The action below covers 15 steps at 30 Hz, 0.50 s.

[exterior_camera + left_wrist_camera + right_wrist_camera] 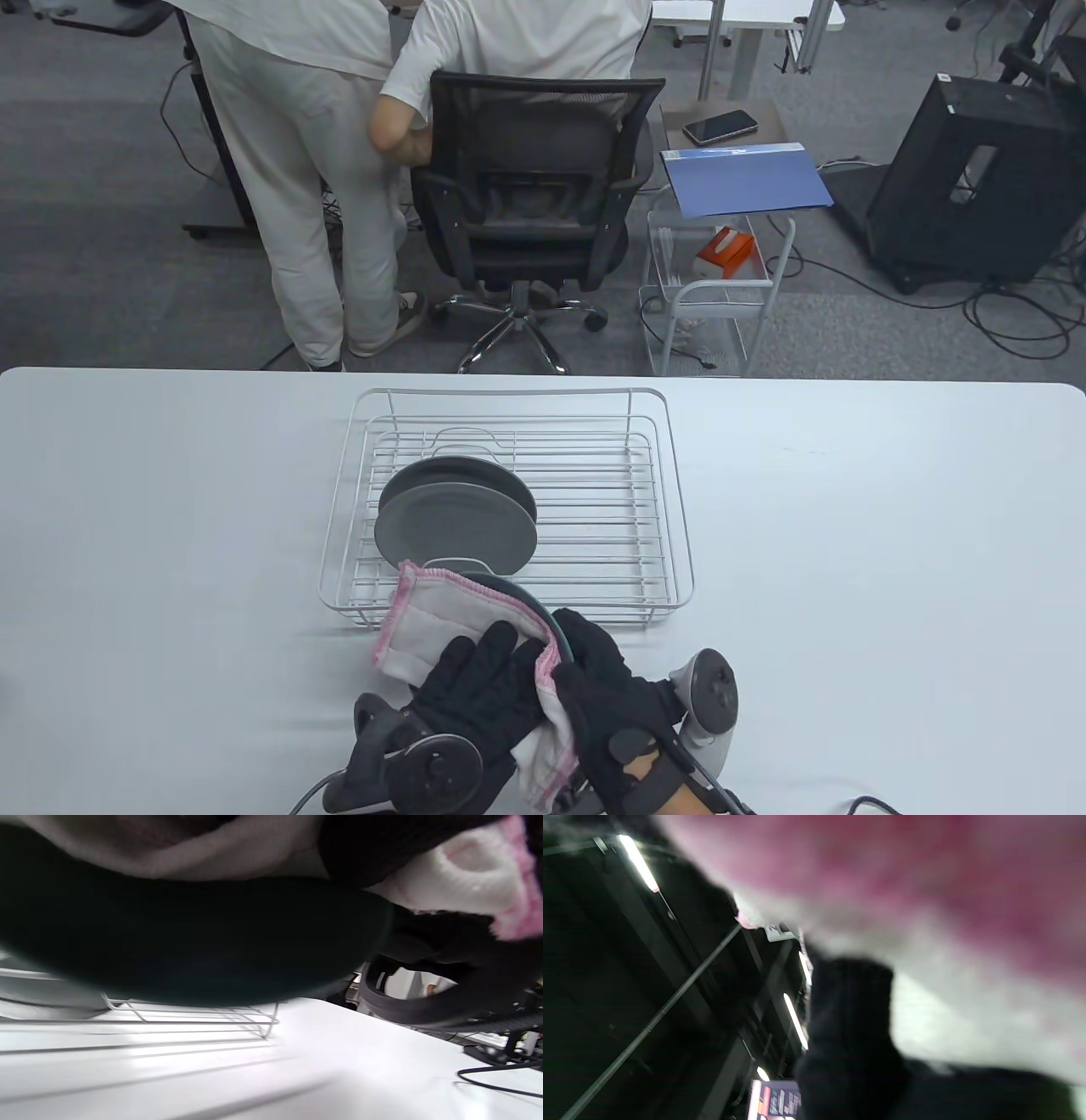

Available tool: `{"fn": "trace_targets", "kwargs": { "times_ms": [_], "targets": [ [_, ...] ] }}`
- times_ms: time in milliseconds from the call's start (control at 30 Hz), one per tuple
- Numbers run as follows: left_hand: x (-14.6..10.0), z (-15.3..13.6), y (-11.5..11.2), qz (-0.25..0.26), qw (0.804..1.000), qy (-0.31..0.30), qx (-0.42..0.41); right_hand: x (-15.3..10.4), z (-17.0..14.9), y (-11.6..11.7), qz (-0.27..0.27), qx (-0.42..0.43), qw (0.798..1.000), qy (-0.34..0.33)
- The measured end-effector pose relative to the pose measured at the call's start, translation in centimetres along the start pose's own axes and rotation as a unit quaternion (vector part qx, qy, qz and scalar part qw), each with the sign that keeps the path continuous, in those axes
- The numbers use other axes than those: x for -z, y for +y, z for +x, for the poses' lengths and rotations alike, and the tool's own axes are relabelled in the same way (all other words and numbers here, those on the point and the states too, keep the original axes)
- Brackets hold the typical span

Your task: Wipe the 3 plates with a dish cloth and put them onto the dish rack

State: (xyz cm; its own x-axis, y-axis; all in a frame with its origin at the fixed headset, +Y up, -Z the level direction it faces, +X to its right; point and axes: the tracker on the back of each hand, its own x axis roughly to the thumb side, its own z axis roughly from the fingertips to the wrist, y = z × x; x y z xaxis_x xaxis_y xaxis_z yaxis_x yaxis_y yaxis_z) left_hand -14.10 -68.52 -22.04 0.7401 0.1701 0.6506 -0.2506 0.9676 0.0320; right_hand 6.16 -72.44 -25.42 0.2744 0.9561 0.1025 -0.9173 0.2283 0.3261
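Note:
Two grey plates [458, 522] stand upright at the left of the white wire dish rack [676, 509]. A third dark plate [524, 592] is held tilted just in front of the rack's near edge, mostly covered by a white dish cloth [433, 613] with a pink hem. My left hand [496, 652] holds the cloth against the plate's face, fingers curved over it. My right hand [585, 638] grips the plate's right rim. The left wrist view shows the plate's dark underside [191, 942], the cloth [475, 878] and the rack [191, 1012] below. The right wrist view is filled by blurred cloth [925, 899].
The white table [848, 552] stretches to both sides of the rack. Beyond its far edge stand a black office chair [534, 195], a person in white [297, 170], a small wire cart [713, 297] and a black speaker [976, 178].

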Motion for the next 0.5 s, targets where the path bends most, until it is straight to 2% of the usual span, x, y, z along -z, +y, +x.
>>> {"fn": "trace_targets", "kwargs": {
  "times_ms": [233, 500],
  "targets": [
    [-0.3, -1.3, 0.7, 0.036, 0.998, 0.043, 0.013, 0.1, 0.4, 0.0, 0.019, -0.023, 1.0, 0.007],
    [-0.9, -3.6, 1.7, 0.06, 0.993, 0.102, 0.02, 0.1, 1.0, -1.0, -0.009, -0.022, 1.0, -0.001]
  ]
}}
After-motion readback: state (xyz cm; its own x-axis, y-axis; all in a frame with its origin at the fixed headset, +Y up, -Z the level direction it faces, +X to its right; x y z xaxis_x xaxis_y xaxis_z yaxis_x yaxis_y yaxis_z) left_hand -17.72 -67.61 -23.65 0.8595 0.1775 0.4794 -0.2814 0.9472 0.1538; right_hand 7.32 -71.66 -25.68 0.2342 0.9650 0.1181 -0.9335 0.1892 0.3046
